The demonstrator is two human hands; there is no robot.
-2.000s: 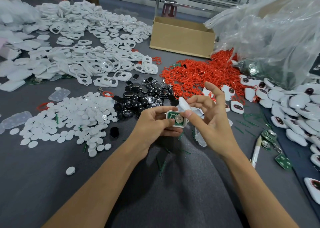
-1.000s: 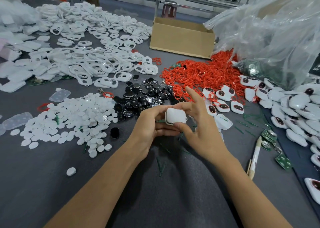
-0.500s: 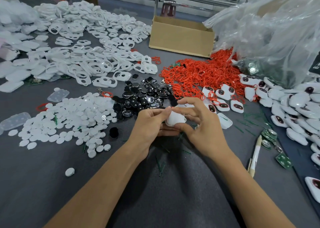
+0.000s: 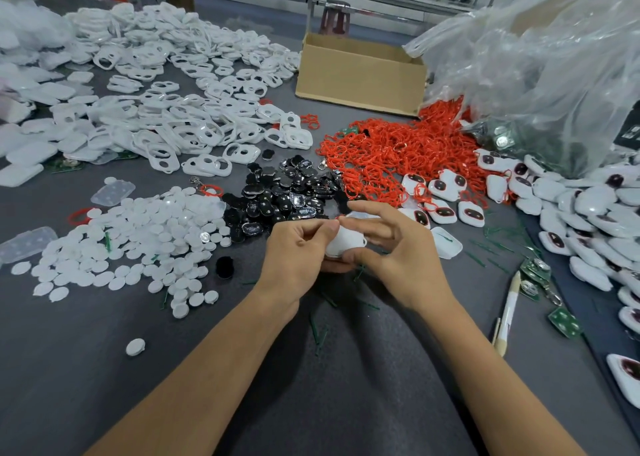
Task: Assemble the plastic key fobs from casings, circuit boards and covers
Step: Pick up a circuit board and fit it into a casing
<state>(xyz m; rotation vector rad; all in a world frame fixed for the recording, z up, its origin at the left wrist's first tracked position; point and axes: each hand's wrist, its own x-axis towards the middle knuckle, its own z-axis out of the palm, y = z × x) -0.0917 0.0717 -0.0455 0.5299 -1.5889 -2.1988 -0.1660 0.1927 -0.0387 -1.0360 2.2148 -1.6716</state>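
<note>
Both my hands hold one white key fob (image 4: 343, 244) above the grey table, at the middle of the view. My left hand (image 4: 298, 254) grips its left side, thumb and fingertips on the top edge. My right hand (image 4: 391, 247) cups it from the right with the thumb under its lower edge and the fingers spread above it. The fob's white cover faces up and its board is hidden. A loose white cover (image 4: 446, 244) lies just right of my right hand. Green circuit boards (image 4: 564, 322) lie at the right.
White casings with holes (image 4: 166, 133) fill the far left. White round discs (image 4: 138, 237), black button pieces (image 4: 287, 192) and red rings (image 4: 391, 154) lie beyond my hands. Finished fobs (image 4: 588, 209) pile at the right. A cardboard box (image 4: 360, 74), a plastic bag (image 4: 540, 57), a pen (image 4: 507, 313).
Two seconds ago the open casing showed its green board. A white cover now sits on it, and both hands have closed around the fob and tilted it.
</note>
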